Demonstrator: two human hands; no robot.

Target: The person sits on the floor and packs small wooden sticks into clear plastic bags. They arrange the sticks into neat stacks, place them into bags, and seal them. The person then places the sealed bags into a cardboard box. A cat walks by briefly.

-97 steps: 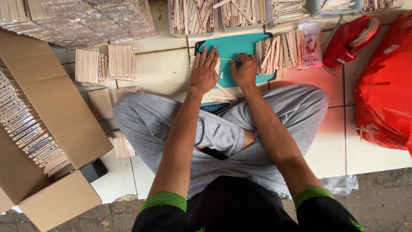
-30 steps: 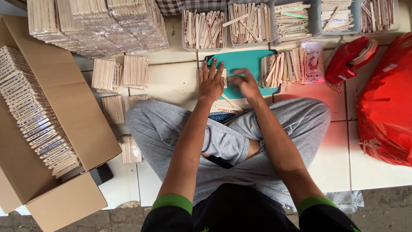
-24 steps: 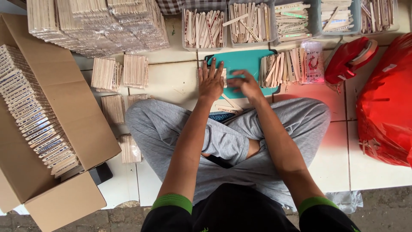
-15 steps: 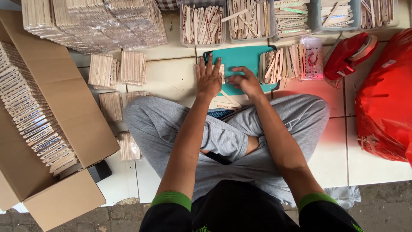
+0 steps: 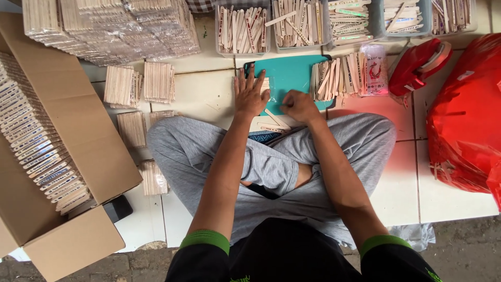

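I sit cross-legged on a tiled floor in grey trousers. My left hand (image 5: 250, 95) lies flat with fingers spread on a small stack of wooden sticks at the left edge of a teal cutting mat (image 5: 289, 73). My right hand (image 5: 298, 106) is closed in a fist on the mat's near edge, seemingly pinching a stick; the grip is hidden. A few loose wooden sticks (image 5: 275, 125) lie just below both hands, against my knees. A pile of sticks (image 5: 336, 78) rests on the mat's right side.
An open cardboard box (image 5: 47, 156) with rows of packed sticks stands at left. Wrapped stick bundles (image 5: 120, 26) and small stacks (image 5: 138, 83) lie beyond it. Trays of sticks (image 5: 292, 23) line the far side. A red tape dispenser (image 5: 417, 65) and red plastic bag (image 5: 464, 115) are at right.
Both hands stay on the mat with small shifts; the right hand has curled tighter. The view has drifted slightly.
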